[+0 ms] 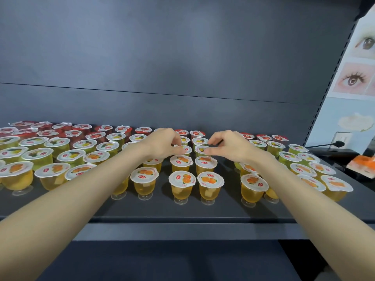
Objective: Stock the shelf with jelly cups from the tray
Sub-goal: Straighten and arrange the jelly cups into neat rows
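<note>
Fingertips (179, 147) of the left hand (162, 142) and right hand (229, 146) each pinch a jelly cup (186, 150) by its lid rim, likely to seat both upright among the crowded shelf (182, 212) rows

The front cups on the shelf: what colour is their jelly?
Orange-yellow jelly, seen best in the head view.
</note>
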The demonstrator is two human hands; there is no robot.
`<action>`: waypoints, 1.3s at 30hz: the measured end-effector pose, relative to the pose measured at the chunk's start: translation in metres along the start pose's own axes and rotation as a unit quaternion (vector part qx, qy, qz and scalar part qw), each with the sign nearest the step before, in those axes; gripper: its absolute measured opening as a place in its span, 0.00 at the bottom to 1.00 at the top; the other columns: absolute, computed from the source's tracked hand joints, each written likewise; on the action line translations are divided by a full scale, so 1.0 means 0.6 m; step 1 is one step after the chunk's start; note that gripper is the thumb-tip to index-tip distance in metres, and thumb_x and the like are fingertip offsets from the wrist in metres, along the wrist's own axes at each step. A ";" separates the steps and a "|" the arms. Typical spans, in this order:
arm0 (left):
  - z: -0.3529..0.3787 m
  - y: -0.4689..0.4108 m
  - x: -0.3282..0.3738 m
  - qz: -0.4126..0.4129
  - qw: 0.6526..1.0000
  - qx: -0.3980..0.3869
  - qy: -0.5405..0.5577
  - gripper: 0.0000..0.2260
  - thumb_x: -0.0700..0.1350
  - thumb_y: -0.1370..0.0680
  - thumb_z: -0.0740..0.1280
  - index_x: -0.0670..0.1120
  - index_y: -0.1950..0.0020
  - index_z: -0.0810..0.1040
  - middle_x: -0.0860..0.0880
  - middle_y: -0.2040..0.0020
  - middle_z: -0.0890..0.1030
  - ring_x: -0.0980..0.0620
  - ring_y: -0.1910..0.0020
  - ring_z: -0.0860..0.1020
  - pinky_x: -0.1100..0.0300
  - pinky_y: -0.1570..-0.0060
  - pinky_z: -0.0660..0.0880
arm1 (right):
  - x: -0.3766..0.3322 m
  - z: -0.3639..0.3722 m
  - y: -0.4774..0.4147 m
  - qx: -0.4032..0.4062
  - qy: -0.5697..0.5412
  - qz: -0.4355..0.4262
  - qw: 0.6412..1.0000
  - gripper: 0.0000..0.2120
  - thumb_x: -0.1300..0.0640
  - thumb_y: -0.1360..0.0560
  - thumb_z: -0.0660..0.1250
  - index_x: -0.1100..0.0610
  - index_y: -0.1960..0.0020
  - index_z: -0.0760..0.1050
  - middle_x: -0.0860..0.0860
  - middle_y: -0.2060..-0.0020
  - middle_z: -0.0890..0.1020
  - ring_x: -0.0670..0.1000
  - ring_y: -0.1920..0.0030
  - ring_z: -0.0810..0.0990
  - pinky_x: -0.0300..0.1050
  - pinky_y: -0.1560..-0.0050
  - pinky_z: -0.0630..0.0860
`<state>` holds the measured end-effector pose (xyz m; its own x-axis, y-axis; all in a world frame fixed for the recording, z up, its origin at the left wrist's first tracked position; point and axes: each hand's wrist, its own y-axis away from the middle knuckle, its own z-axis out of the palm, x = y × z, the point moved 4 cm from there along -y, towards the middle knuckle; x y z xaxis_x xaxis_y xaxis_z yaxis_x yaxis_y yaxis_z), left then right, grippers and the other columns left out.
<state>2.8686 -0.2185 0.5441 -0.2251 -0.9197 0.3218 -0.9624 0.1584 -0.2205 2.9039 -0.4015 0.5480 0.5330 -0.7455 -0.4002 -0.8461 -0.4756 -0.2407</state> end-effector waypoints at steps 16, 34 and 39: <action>0.028 -0.060 -0.021 -0.030 0.999 -0.044 -0.012 0.17 0.54 0.25 0.69 0.43 0.43 0.79 0.47 0.45 0.80 0.50 0.49 0.78 0.56 0.50 0.78 | 0.026 0.035 -0.062 -0.070 -0.001 -0.005 0.998 0.12 0.51 0.26 0.70 0.56 0.46 0.80 0.51 0.47 0.81 0.47 0.51 0.79 0.39 0.52 0.76; -0.061 0.043 0.120 0.128 0.971 0.169 -0.108 0.16 0.49 0.20 0.61 0.49 0.33 0.72 0.47 0.33 0.72 0.49 0.34 0.69 0.52 0.36 0.66 | -0.009 -0.091 0.101 0.144 0.152 0.027 0.977 0.18 0.55 0.23 0.65 0.53 0.34 0.71 0.51 0.31 0.68 0.54 0.33 0.68 0.47 0.38 0.69; -0.029 0.054 0.187 0.162 0.962 0.178 -0.128 0.17 0.50 0.21 0.61 0.50 0.33 0.71 0.49 0.36 0.73 0.49 0.37 0.70 0.53 0.39 0.66 | 0.044 -0.126 0.148 0.141 0.159 0.029 0.977 0.18 0.54 0.24 0.66 0.53 0.35 0.72 0.51 0.33 0.70 0.53 0.35 0.70 0.46 0.40 0.70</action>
<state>2.8095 -0.3103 0.5890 -0.4168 -0.9079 -0.0444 -0.7245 0.3613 -0.5869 2.8438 -0.4987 0.5829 0.4224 -0.8961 -0.1361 -0.8201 -0.3139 -0.4785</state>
